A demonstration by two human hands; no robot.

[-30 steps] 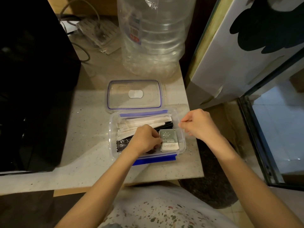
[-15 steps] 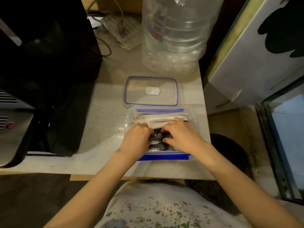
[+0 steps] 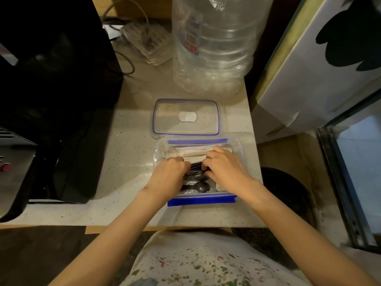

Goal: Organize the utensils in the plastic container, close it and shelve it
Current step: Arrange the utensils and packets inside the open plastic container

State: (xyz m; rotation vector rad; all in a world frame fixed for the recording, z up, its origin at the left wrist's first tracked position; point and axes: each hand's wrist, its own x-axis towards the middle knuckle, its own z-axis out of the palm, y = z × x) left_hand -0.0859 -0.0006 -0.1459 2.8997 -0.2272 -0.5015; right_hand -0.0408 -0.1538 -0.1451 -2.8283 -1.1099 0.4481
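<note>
A clear plastic container (image 3: 239, 147) with blue clip flaps stands open on the counter's front part. Inside lie white paper-wrapped utensils (image 3: 193, 152) along the far side and black plastic forks in clear wrappers (image 3: 195, 183) toward the near side. Both hands are inside the box. My left hand (image 3: 170, 175) has its fingers curled on the black wrapped forks from the left. My right hand (image 3: 223, 169) presses on the same bundle from the right, hiding a small sachet. The clear lid (image 3: 186, 117) with a blue seal lies flat just behind the container.
A large clear water bottle (image 3: 212, 44) stands behind the lid. A black appliance (image 3: 53, 96) fills the counter's left side, with a power strip (image 3: 146, 42) and cables at the back. A white cabinet side (image 3: 321, 65) rises at the right, and the counter edge (image 3: 132, 225) runs near my body.
My right hand came from hovering at the container's right edge down onto the black wrapped forks, covering the grey sachet. My left hand stayed on the forks. The camera drew closer.
</note>
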